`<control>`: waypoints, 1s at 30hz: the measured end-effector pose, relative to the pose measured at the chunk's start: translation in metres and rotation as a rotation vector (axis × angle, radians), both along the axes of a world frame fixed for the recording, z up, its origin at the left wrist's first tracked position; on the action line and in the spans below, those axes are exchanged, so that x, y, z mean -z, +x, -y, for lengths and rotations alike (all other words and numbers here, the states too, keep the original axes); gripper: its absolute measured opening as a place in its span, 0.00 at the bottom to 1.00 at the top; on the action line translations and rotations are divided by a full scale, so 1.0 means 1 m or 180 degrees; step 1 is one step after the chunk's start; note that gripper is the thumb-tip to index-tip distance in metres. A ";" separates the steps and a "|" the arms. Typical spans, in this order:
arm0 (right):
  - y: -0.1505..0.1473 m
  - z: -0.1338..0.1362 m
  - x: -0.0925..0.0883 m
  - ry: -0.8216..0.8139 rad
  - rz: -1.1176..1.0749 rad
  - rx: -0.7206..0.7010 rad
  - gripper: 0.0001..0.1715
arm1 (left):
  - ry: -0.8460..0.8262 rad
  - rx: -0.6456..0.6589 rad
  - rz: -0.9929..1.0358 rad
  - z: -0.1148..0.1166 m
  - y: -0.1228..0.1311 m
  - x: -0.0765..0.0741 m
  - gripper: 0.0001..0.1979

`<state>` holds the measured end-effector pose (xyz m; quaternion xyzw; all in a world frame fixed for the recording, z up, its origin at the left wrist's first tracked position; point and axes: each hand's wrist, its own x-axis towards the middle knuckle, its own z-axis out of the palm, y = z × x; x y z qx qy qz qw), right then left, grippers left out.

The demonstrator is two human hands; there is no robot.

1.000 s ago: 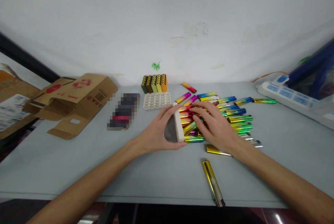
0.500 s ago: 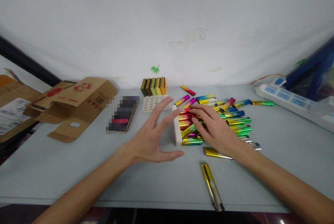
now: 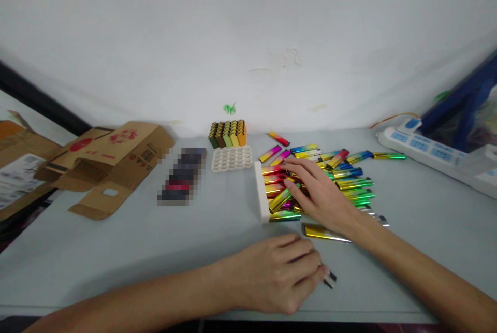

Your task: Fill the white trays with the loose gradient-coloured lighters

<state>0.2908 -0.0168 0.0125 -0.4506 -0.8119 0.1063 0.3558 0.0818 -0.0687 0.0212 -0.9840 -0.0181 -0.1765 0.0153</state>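
Rainbow-metallic lighters [image 3: 353, 184], white tray [image 3: 261, 193], brown carton [image 3: 124, 149], grey table [image 3: 155, 250].

left hand [image 3: 279, 271] near edge, curled over near lighter [image 3: 330, 279] | right hand [image 3: 322, 194] flat on lighter pile [image 3: 355, 184] | white tray [image 3: 260, 190] left of pile

The near left of the surface [image 3: 116, 255] lay open. A cardboard box [image 3: 116, 151] blocked the far left. The lighter pile [image 3: 351, 185] crowded the middle right, a white tray [image 3: 261, 193] walling its left; a power strip [image 3: 427, 154] closed the far right. The left hand [image 3: 279, 273], curled over a lone lighter [image 3: 330, 278], filled the near middle.
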 end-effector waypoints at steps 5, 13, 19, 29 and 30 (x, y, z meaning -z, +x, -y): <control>0.013 -0.004 -0.006 0.0021 -0.0015 0.0006 0.19 | 0.0411 -0.0528 0.0128 0.002 0.022 0.004 0.11; 0.019 -0.006 -0.007 0.0154 -0.0075 0.0077 0.17 | 0.0648 -0.0797 0.0095 -0.004 0.049 0.009 0.06; 0.018 -0.005 -0.007 0.0230 0.0033 -0.0032 0.17 | 0.0381 -0.0617 0.0810 -0.002 0.027 -0.001 0.07; -0.008 0.020 -0.012 0.0372 0.0570 -0.0258 0.26 | -0.0749 -0.1334 0.1146 -0.067 -0.066 -0.016 0.43; -0.013 0.022 -0.010 0.0339 0.0739 -0.0277 0.28 | -0.0976 -0.1373 0.0999 -0.070 -0.070 -0.014 0.48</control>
